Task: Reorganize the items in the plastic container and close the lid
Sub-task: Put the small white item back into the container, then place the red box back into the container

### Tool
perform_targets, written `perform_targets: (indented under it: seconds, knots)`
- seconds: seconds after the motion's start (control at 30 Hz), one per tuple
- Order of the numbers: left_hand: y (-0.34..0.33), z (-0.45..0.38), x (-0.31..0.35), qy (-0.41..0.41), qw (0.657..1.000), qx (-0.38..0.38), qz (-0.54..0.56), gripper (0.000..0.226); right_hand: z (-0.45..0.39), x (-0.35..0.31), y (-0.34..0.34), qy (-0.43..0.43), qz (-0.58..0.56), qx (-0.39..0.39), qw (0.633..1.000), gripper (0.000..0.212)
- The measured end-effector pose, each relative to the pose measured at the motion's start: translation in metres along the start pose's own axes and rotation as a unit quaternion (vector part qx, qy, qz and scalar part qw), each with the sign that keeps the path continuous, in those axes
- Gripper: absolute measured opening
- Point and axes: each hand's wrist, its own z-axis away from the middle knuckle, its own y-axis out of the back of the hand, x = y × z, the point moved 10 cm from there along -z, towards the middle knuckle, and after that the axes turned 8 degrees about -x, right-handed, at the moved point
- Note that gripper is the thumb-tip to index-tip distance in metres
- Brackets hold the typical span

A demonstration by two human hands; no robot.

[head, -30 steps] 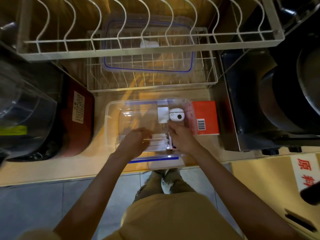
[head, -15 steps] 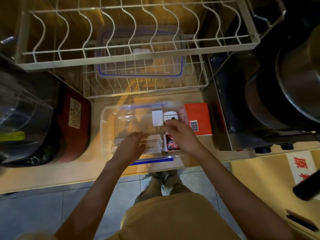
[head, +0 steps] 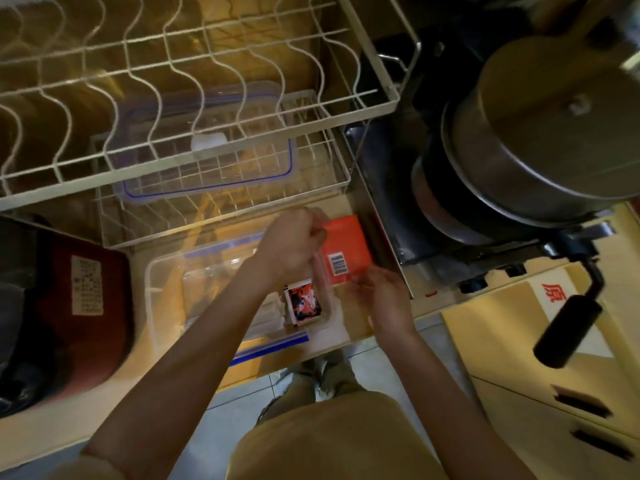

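Container point(head: 162, 292) holds patterned packet point(head: 304, 302); hands reach orange box point(head: 346, 251).

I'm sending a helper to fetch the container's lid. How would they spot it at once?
Look at the white wire dish rack above the counter. On its lower shelf, behind the open plastic container, lies the clear lid. Its blue seal line round the rim sets it apart from the bare wires.
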Motion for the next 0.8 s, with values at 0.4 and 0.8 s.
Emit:
perform_targets:
  seconds: [0.4, 0.8]
  knots:
    - [-0.058, -0.061, -0.007, 0.064, 0.965, -0.133, -0.218, 0.037, -0.026, 0.037, -0.009, -0.182, -0.176, -0.041, 0.967, 0.027]
    - [-0.003, -0.032, -0.004, 0.052, 0.983, 0.06, 0.167, 0.047, -0.012, -0.031, -0.026, 0.001, 0.098, -0.112, 0.989, 0.024]
